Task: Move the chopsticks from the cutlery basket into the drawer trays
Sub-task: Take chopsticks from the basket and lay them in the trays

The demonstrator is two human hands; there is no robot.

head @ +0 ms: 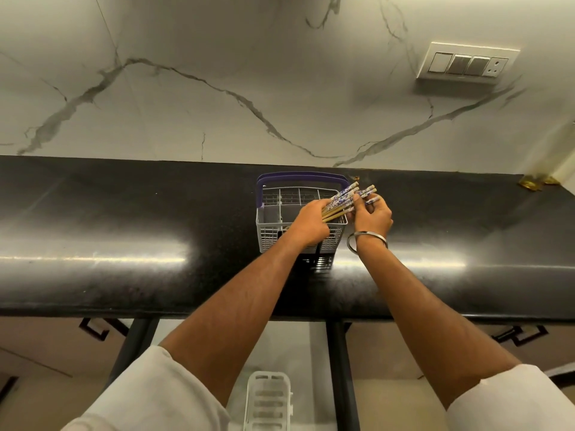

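Observation:
A grey cutlery basket [270,225] with a purple handle stands on the black counter. Above its right half my left hand [311,223] grips a bundle of wooden chopsticks [340,200] with blue-and-white patterned tops, which point up and to the right. My right hand [371,214], with a metal bangle at the wrist, pinches a few of the patterned chopstick ends [370,194] just right of the basket. A white slotted drawer tray [268,399] shows at the bottom, between my forearms, below the counter's front edge.
The black counter [124,244] runs the full width, backed by a white marble wall. A switch panel [466,63] sits high on the wall at right. Small gold objects [533,183] lie at the counter's far right. Cabinet fronts with dark handles lie under the counter.

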